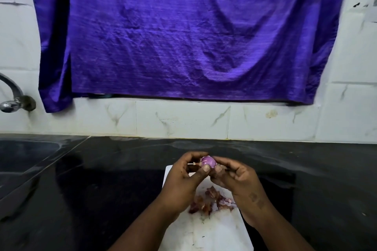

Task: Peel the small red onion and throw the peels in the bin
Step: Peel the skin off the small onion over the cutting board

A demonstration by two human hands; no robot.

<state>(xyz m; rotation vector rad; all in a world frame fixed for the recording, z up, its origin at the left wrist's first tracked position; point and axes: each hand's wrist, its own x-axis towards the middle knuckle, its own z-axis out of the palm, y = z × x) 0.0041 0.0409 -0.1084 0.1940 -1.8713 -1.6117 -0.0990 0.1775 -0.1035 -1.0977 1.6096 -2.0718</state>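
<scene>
A small red onion [208, 161], its shiny purple flesh bare on top, is held above the white cutting board [216, 232]. My left hand [186, 175] pinches it from the left, thumb pressed on its front, with the root end poking out leftward. My right hand [237, 177] grips it from the right with curled fingers. A heap of dry reddish-brown peels [212, 201] lies on the board just below my hands. No bin is in view.
The board lies on a black stone counter [102, 179]. A sink [22, 161] sits at the left with a metal tap [14, 100] above it. A purple cloth [183, 32] hangs on the tiled wall behind.
</scene>
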